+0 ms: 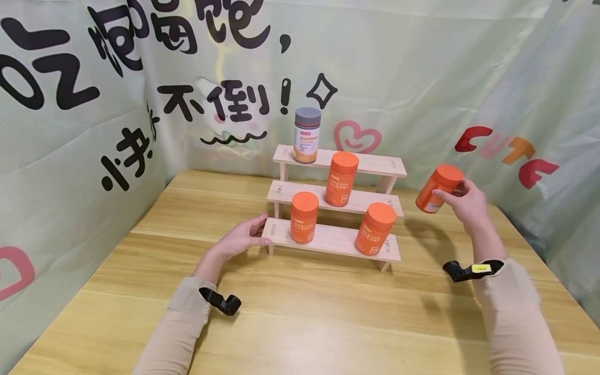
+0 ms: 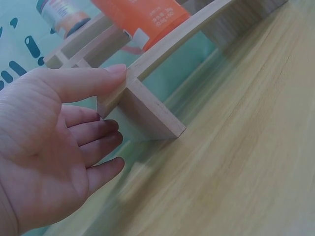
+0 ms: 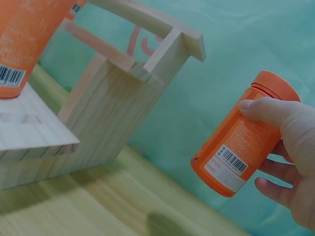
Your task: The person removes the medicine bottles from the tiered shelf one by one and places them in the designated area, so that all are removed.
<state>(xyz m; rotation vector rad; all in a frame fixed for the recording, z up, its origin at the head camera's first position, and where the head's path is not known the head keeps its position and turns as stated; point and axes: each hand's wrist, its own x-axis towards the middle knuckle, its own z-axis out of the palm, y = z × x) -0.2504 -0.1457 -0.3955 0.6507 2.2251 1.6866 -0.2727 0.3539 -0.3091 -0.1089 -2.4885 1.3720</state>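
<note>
My right hand (image 1: 469, 200) holds an orange bottle (image 1: 437, 190) in the air, tilted, right of the three-tier wooden display stand (image 1: 333, 237). In the right wrist view, the thumb lies across this bottle (image 3: 241, 142) near its lid and a barcode label shows. My left hand (image 1: 241, 238) grips the left end of the stand's lowest board, thumb at the front corner; some fingers are hidden behind the wood in the left wrist view. Two orange bottles stand on the lowest tier, the left one (image 1: 304, 219) and the right one (image 1: 375, 229). Another orange bottle (image 1: 341, 179) stands on the middle tier.
A grey-lidded bottle (image 1: 307, 136) with a white and orange label stands at the left of the top tier. Under the stand is a wood-grain table (image 1: 300, 317). A printed cloth (image 1: 422, 67) hangs close behind and along the sides.
</note>
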